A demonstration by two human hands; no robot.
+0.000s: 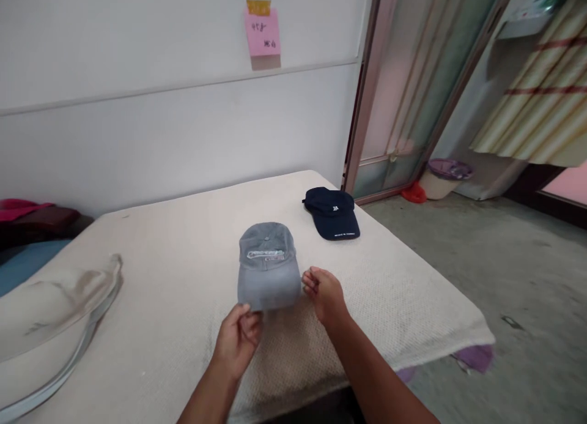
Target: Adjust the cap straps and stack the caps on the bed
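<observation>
A grey-blue baseball cap [268, 280] with a patch on its front is in the middle of the head view, its brim toward me. My left hand [238, 338] pinches the near left corner of the brim between thumb and fingers. Close by the brim's right edge is my right hand [324, 292], fingers curled in toward the thumb. Whether its fingertips touch the cap I cannot tell. Behind and to the right, a navy baseball cap [328, 204] with small white lettering lies on the white-covered bed [183, 246].
At the left lies a large white padded item with a grey edge [59, 320]. Behind it are dark and red things [36, 213] by the wall. A pink note [263, 32] is taped to the wall. On the floor at right stands a lined bin [443, 182] near a sliding door.
</observation>
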